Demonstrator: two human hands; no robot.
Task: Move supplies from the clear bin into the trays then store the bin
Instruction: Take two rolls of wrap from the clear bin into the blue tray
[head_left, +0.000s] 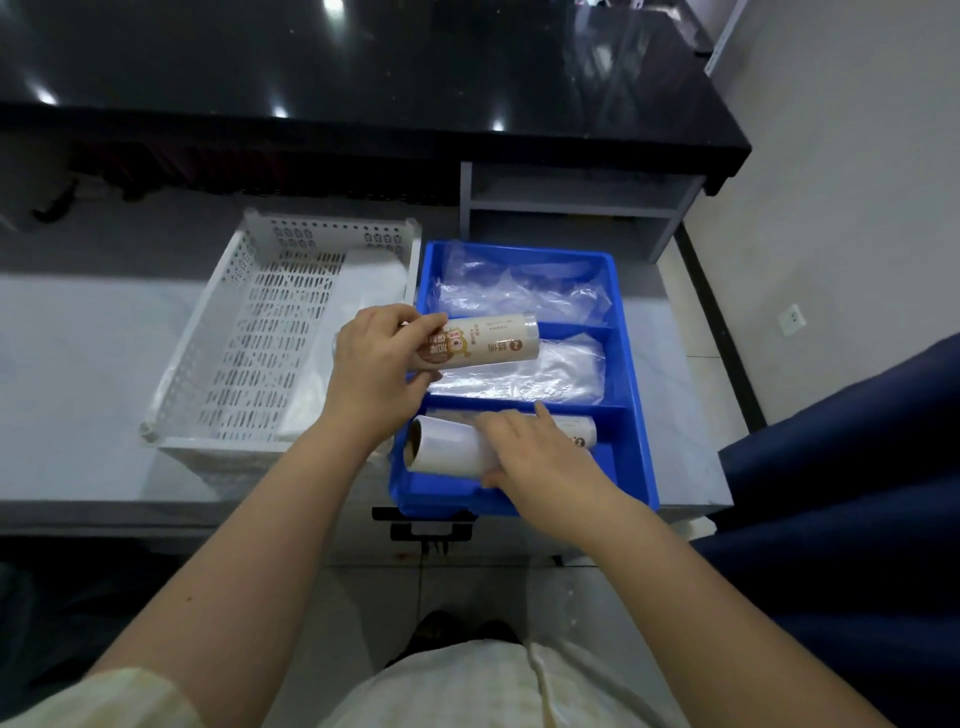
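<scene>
A blue tray (631, 395) with three compartments sits on the grey counter. My left hand (374, 364) holds a beige labelled roll (488, 340) lying sideways above the tray's middle compartment. My right hand (540, 457) rests flat on a white roll (447, 449) lying in the nearest compartment, with another beige roll (576, 430) just behind it. Clear plastic bags (519, 296) fill the far compartment and more bags (561, 364) lie in the middle one. To the left stands a white perforated basket (249, 332) with pale packets (363, 291) along its right side.
A black glossy countertop (363, 73) runs across the back, with a grey open shelf (571, 208) under it. A dark blue chair (857, 493) stands at the right. A black latch (431, 525) sits on the cabinet front below the tray.
</scene>
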